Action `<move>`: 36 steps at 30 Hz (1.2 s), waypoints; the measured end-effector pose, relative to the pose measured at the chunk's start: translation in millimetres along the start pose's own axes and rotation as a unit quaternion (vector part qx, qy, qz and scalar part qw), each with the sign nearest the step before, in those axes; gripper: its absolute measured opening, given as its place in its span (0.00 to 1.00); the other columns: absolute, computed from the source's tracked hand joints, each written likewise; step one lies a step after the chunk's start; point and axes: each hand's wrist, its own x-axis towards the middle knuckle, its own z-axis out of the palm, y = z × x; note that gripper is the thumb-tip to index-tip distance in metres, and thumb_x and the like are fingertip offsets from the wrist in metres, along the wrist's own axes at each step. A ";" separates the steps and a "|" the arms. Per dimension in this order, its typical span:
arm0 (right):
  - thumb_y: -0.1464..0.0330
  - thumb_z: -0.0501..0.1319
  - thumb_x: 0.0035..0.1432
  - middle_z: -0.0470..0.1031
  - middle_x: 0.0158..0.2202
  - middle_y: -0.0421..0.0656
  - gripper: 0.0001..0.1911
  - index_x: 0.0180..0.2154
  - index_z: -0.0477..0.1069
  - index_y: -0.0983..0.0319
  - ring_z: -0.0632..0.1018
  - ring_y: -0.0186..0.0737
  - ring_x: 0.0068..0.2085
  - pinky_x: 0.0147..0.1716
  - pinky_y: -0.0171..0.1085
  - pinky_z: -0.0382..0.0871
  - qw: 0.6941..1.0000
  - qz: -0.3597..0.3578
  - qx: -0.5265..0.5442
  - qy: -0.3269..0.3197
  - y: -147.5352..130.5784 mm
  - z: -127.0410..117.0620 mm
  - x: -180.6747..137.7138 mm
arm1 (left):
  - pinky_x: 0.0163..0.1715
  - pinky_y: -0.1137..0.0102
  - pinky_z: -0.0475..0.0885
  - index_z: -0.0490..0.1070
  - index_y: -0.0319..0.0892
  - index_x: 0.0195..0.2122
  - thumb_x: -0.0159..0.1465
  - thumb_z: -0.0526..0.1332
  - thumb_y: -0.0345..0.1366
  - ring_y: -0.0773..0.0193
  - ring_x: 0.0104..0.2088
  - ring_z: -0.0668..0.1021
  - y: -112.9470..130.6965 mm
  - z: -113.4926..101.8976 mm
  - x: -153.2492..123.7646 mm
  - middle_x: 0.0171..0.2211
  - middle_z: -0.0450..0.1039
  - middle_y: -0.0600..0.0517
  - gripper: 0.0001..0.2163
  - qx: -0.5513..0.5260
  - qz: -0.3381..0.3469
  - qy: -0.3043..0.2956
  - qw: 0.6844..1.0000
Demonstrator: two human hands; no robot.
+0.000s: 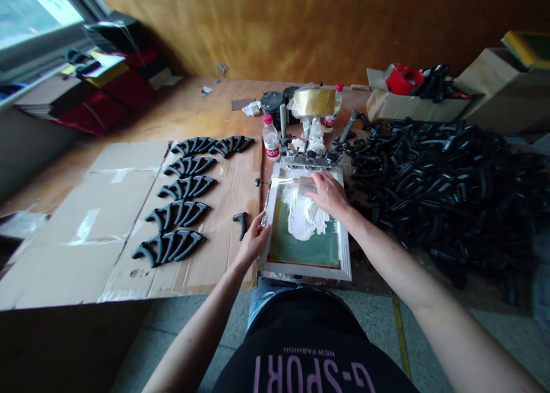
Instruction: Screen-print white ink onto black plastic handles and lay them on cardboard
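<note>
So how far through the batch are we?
Looks done: fanned sets of black handles on the cardboard. In hand: left hand steadies the screen frame, right hand presses a scraper into white ink. Left: the big pile of black handles at right, far larger.

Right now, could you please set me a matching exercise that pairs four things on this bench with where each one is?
Things:
1. left hand
2. right hand
3. rows of black curved parts
4. heap of black parts

Places:
A. piled to the right of the screen frame
B. gripping the screen frame's left edge
C. laid out on the cardboard, left of the screen frame
D. on a pale scraper at the white paste

Pairs: 1-B, 2-D, 3-C, 4-A
</note>
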 end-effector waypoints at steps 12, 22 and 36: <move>0.75 0.61 0.55 0.76 0.31 0.41 0.05 0.32 0.73 0.60 0.75 0.39 0.35 0.33 0.35 0.64 0.970 -0.212 0.034 -0.115 -4.8 -4.1 -62.0 | 0.30 0.71 0.70 0.67 0.43 0.60 0.58 0.63 0.50 0.64 0.29 0.75 -2.1 -3.9 -1.2 0.29 0.74 0.53 0.30 0.004 0.010 -0.002 1.000; 0.66 0.64 0.59 0.79 0.39 0.42 0.10 0.44 0.75 0.58 0.78 0.39 0.37 0.36 0.35 0.69 0.987 -0.142 0.067 -0.022 -15.6 1.7 -57.9 | 0.26 0.73 0.68 0.59 0.42 0.64 0.59 0.62 0.50 0.65 0.27 0.75 18.3 -7.9 -7.9 0.30 0.74 0.53 0.34 -0.016 -0.004 -0.032 0.999; 0.55 0.56 0.61 0.76 0.32 0.45 0.18 0.34 0.75 0.62 0.76 0.43 0.36 0.39 0.40 0.68 0.967 0.237 0.086 0.025 85.0 -13.0 -47.1 | 0.24 0.75 0.69 0.72 0.41 0.40 0.65 0.53 0.56 0.67 0.28 0.77 191.4 -7.7 9.2 0.31 0.76 0.50 0.22 -0.238 0.220 0.035 0.945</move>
